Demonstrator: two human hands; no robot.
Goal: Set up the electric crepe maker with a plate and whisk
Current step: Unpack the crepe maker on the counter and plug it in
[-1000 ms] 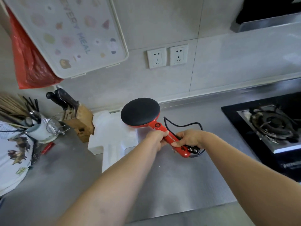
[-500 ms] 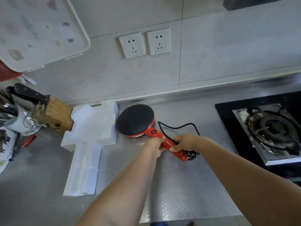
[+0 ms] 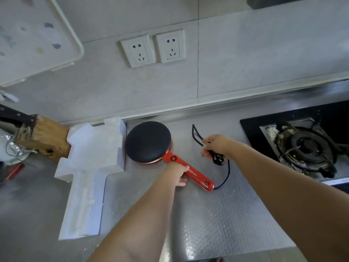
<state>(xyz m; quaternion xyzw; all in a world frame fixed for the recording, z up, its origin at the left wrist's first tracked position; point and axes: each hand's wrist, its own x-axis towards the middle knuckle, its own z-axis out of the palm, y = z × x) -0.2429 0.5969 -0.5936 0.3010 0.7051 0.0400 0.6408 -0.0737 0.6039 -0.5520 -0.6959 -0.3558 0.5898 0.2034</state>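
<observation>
Stretching across the whole lower view, a steel tabletop with an embossed surface is seen, bounded at the back by a pale tiled wall. On the wall, two white sockets are mounted side by side, directly above the action. At the right, a black gas hob is set into the tabletop, its burner grate dark and worn. To the left, a large white foam packing insert is laid flat, its right edge just beside the appliance. Further left, a wooden knife block is tilted over, with dark handles poking out of it.

And here is the main item: the crepe maker is resting on the tabletop between the foam and the hob, black round plate facing up, red handle running down and to the right. The handle is gripped near its middle by the left hand, fingers curled round it from the near side. Over on the right, the right hand is raised just beyond the handle, its fingers closed round the black cord close to the plug, which is hanging out below the fist. A loop of that cord is left poking up behind the hand, while the other end is trailed down to the tip of the red handle. A small red object is glimpsed at the far left edge, too blurred to be identified.
</observation>
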